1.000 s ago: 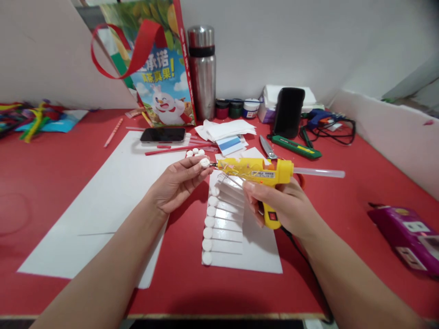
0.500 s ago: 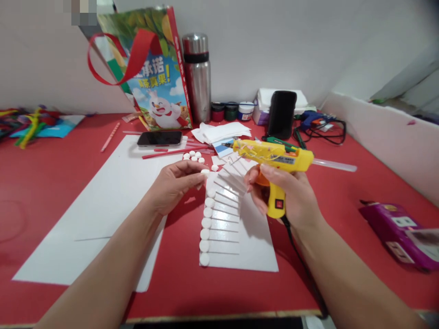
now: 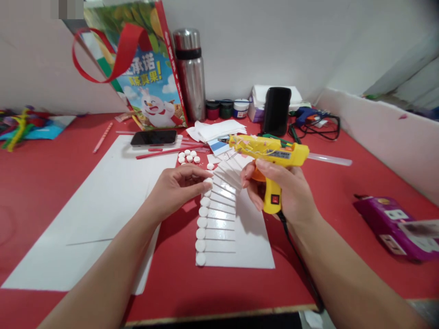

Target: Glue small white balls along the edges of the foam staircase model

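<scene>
Between the thumb and fingertips of my left hand [image 3: 174,189] is a small white disc [image 3: 208,183], at the upper end of a row of similar discs [image 3: 200,234]. This row runs down the left edge of a white card [image 3: 254,251]. Glossy pale strips [image 3: 221,224] with thin dark lines between them extend right from the discs and fan out at the top. My right hand [image 3: 291,192] grips a yellow hot glue gun [image 3: 272,194] by its handle, fingers near the orange trigger. The nozzle points left, above the far end of the card. Loose white discs [image 3: 188,156] lie beyond my left hand.
A large white sheet [image 3: 103,196] lies at left, with a phone [image 3: 153,138] at its far end. Behind stand a gift bag [image 3: 151,82], a steel flask [image 3: 190,77], paint jars [image 3: 226,109] and a dark upright device [image 3: 277,112]. A purple packet [image 3: 394,224] lies right; the glue gun's cord [image 3: 302,260] trails down.
My left hand has brought the disc down and slightly right, onto the top of the row. The glue gun stays in my right hand; the whole view has shifted slightly.
</scene>
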{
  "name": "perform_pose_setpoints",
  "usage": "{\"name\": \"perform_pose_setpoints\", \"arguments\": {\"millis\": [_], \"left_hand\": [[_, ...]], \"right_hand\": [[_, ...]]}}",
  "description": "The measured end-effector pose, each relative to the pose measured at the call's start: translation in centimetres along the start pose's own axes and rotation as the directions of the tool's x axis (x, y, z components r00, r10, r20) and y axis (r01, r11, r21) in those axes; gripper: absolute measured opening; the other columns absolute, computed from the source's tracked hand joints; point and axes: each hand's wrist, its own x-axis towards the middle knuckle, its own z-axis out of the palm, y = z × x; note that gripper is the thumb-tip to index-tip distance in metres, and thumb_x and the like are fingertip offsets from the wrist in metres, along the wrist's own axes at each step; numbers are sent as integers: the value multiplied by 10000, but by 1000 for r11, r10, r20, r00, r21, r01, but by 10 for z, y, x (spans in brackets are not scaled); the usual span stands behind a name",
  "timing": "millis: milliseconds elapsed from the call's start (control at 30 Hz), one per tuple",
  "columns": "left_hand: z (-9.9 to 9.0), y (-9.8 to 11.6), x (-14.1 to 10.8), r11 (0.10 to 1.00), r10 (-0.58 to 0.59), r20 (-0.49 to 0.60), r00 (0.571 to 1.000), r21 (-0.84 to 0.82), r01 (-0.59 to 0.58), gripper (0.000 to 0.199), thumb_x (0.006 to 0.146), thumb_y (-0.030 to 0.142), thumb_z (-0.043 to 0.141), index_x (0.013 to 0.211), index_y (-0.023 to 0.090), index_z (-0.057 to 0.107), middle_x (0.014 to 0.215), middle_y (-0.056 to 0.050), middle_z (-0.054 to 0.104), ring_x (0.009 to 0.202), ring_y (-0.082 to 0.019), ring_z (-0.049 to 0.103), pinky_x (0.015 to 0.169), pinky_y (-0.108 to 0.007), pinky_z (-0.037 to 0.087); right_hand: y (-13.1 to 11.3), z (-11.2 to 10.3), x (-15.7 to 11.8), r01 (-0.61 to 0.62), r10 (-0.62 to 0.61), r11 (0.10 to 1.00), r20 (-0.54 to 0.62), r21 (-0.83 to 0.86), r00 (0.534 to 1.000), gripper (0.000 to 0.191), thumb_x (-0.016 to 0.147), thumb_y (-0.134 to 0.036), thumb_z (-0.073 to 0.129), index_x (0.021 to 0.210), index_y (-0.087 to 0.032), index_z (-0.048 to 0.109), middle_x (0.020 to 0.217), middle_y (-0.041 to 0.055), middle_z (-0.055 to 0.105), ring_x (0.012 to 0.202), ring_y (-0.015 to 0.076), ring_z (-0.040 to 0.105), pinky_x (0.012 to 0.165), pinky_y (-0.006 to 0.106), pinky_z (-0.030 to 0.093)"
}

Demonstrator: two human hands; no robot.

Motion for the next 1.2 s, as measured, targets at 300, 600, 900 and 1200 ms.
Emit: {"name": "perform_pose_setpoints", "arguments": {"millis": [300,600,900,1200], "left_hand": [[1,1,-1,1000,-24,8,1000,21,24,199,778,297,840,937,185,796,905,-57,734,716,-154,673,638,-254,539],[-1,4,0,998,-51,61,997,42,49,206,812,309,812,987,202,791,1037,-57,681,868,-171,666,731,-275,545],[-9,2,2,995,55,151,987,69,-66,217,907,265,714,1113,220,770,1127,-85,685,1061,-228,640,896,-348,500],[-9,-2,4,978,130,209,969,132,-159,174,931,243,684,1078,217,773,1083,-75,652,1023,-199,624,876,-320,483]], "right_hand": [[1,-1,0,2,-2,1000,-3,-7,1000,243,887,-377,669,770,-165,688,707,29,693,354,97,547,352,247,398],[1,0,0,22,-22,1000,-3,7,1000,241,874,-370,691,753,-162,697,704,41,696,346,99,544,339,244,395],[2,0,1,51,-51,998,0,47,999,235,879,-336,681,753,-141,711,683,48,691,337,100,546,325,226,387],[2,1,1,43,-43,998,-11,35,999,241,869,-349,688,726,-155,695,675,50,704,341,96,541,324,228,369]]}}
